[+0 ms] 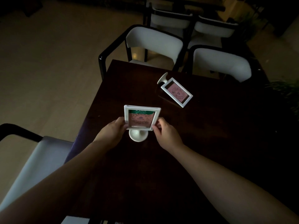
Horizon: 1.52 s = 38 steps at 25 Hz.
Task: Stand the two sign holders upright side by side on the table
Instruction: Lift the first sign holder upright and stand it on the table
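Note:
A white sign holder (140,118) with a pink and green card stands upright on its round foot near the middle of the dark table (210,143). My left hand (113,130) grips its left edge and my right hand (165,134) grips its right edge. A second white sign holder (175,91) lies flat on the table farther back and to the right, its round foot pointing toward the far left. Neither hand touches that one.
Two white-cushioned chairs with black frames (153,41) (221,62) stand at the table's far edge, with more chairs behind. Another chair (35,162) sits at my near left. Green plants (286,91) show at the right. The room is dim.

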Tool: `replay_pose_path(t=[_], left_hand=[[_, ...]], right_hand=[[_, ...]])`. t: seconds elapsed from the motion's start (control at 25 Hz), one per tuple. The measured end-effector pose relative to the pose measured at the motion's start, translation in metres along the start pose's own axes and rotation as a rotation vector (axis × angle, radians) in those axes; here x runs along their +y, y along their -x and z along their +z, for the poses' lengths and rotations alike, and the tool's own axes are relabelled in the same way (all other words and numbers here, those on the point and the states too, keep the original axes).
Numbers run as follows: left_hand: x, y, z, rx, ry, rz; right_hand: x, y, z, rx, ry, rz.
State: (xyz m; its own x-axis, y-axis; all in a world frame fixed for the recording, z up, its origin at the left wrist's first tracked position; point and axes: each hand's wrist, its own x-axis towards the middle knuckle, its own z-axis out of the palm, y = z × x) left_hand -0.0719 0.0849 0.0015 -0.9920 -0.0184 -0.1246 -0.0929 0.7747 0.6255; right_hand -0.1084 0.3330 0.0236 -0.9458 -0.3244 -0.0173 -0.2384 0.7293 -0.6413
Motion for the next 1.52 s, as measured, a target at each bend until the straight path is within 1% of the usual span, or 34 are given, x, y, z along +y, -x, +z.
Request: replay_pose_path(t=[0.08, 0.16, 0.24, 0.36, 0.48, 0.64, 0.8, 1.2, 1.52], left_hand=[[-0.004, 0.008, 0.004, 0.015, -0.037, -0.04], [-0.007, 0.017, 0.011, 0.059, -0.171, -0.067], [-0.008, 0.027, 0.019, 0.056, -0.297, -0.072], [-0.007, 0.039, 0.036, -0.004, -0.418, -0.039], [-0.003, 0.048, 0.051, -0.034, -0.505, -0.029], [-0.003, 0.054, 0.062, -0.07, -0.535, 0.03], [-0.004, 0.05, 0.067, -0.107, -0.54, 0.077], [-0.004, 0.044, 0.074, -0.192, -0.514, 0.098], [0.01, 0.042, 0.088, -0.236, -0.517, 0.103]], right_hand=[[0.003, 0.008, 0.006, -0.002, -0.022, 0.055], [0.006, 0.017, 0.014, 0.007, 0.008, 0.087], [0.008, 0.025, 0.024, -0.004, 0.058, 0.102], [0.008, 0.035, 0.039, -0.11, 0.146, 0.116], [0.006, 0.04, 0.053, -0.185, 0.249, 0.074], [0.003, 0.04, 0.067, -0.274, 0.341, 0.0], [0.003, 0.039, 0.076, -0.324, 0.377, -0.027], [0.009, 0.046, 0.091, -0.313, 0.403, -0.01], [0.024, 0.058, 0.088, -0.263, 0.399, 0.043]])
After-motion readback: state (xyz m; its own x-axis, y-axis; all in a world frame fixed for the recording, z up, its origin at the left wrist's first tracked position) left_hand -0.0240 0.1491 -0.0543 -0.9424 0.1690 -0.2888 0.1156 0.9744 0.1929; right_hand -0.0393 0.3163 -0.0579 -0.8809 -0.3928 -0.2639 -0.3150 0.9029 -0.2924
